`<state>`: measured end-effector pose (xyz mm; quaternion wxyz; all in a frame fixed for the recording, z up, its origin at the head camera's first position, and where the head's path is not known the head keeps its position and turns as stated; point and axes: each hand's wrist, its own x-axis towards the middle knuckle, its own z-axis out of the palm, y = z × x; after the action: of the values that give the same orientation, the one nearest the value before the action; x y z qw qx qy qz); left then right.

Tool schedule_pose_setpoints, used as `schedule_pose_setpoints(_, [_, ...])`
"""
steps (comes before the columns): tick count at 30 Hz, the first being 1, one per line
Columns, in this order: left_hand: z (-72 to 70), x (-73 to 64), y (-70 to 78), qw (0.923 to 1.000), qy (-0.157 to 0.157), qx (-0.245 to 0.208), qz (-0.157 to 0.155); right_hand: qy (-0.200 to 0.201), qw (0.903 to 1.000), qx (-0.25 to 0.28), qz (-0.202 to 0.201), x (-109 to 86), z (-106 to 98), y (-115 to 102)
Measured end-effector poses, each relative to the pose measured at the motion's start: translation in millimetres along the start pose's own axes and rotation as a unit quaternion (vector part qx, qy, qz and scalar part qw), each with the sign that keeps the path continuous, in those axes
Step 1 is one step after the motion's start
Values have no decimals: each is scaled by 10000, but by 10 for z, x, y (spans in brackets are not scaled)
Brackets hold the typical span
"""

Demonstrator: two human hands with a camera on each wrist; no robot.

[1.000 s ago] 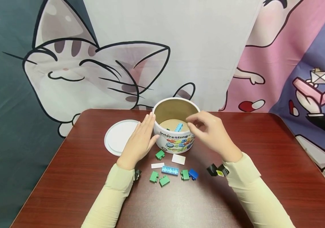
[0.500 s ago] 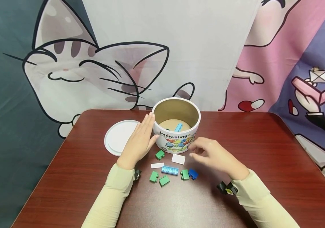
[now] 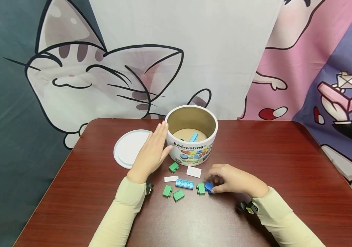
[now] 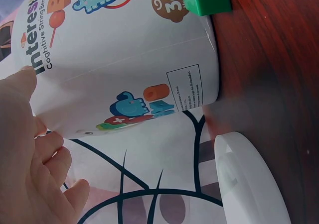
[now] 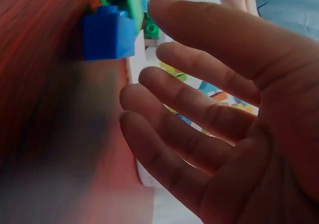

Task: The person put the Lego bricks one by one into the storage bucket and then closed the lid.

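My left hand [image 3: 151,152] lies with straight fingers along the left side of a white printed tub [image 3: 191,152], thumb toward its front; the left wrist view shows the fingertips at the tub wall [image 4: 124,59]. Over the table on the right, my right hand [image 3: 233,179] hovers beside a dark blue building brick [image 3: 208,187]. In the right wrist view its fingers [image 5: 189,94] are spread and loosely bent, holding nothing, with the blue brick [image 5: 104,35] just beyond the thumb side. A green brick [image 3: 200,188] sits against the blue one.
Several green bricks, a light blue brick [image 3: 184,184] and two white flat pieces, one a larger rectangle [image 3: 194,172], lie before the tub. Inside the tub is another light blue brick [image 3: 194,137]. A white lid [image 3: 128,151] lies left, partly behind my left hand.
My right hand has come down from the tub's right rim toward me, to the blue brick on the table. The left hand has stayed at the tub.
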<state>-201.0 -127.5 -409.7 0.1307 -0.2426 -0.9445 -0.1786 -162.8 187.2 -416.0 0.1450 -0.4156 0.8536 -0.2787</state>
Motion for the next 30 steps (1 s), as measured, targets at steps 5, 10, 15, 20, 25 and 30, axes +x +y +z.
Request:
schedule_pose_setpoints(5, [3,5,1,10000,19,-8,15,-143,9998,-51,87,-30,46,58])
schedule_pose_setpoints(10, [3,8,5,10000,10,-25,24,-159,9997,-111,165,-34,85,76])
schedule_pose_setpoints(15, [-1,5,5,10000,-11,7,5,-65,9998,-158,81,-21,107,82])
schedule_pose_setpoints(20, [-6,4,3,10000,-23,10,-4,-15,9995,-293,106,-2,111,77])
schedule_pose_setpoints(25, [-14,5,7,10000,-57,-9,-35,85,9991,-385,172,14,112,65])
schedule_pose_setpoints(30, [-11,5,5,10000,-33,2,-15,314,9983,-408,258,15,101,44])
